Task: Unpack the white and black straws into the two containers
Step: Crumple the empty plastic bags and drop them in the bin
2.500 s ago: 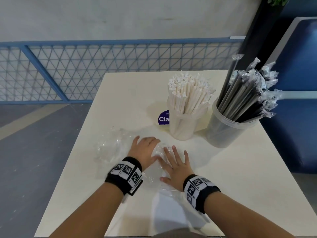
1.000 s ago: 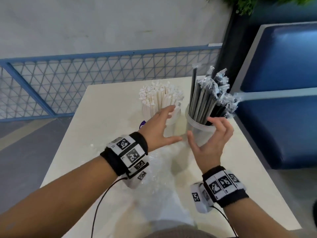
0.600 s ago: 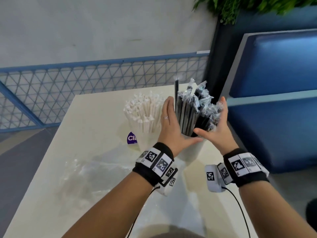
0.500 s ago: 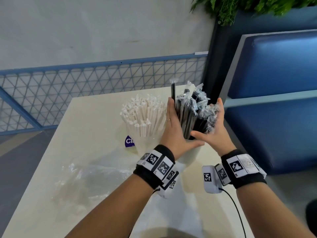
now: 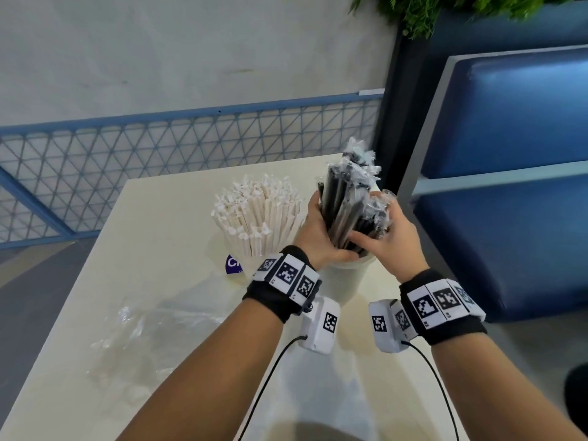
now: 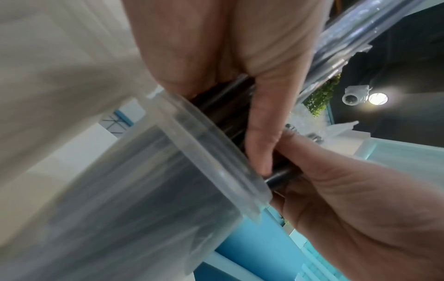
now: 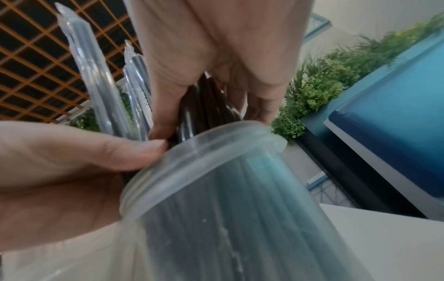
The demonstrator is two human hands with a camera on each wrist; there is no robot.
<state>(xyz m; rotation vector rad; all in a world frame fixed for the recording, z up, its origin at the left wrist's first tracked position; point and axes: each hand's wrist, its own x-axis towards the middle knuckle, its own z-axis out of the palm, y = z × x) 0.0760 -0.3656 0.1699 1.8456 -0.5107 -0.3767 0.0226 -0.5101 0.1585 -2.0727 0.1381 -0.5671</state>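
The bunch of black straws in clear plastic wrappers [image 5: 348, 203] is standing in a see-through round plastic tub [image 5: 345, 280] on the cream table [image 5: 159, 237]. The tops of the straws are sticking up out of the tub. The left hand [image 5: 313, 230] is wrapping around the left side of the bunch, just above the tub's rim, with its thumb curling across the front. The right hand [image 5: 386, 237] is holding the right side of the same bunch, and its thumb is lying right by the left thumb. Both hands are squeezing the black straws together.

Just to the left of the tub, the white paper-wrapped straws [image 5: 259, 214] are standing in another container [image 5: 234, 265] with a purple sticker. Nearer the person than the tub, and to its left, a crumpled clear plastic bag [image 5: 152, 329] is lying flat on the table. To the right of the tub, a blue padded bench [image 5: 509, 186] is standing beside the table.
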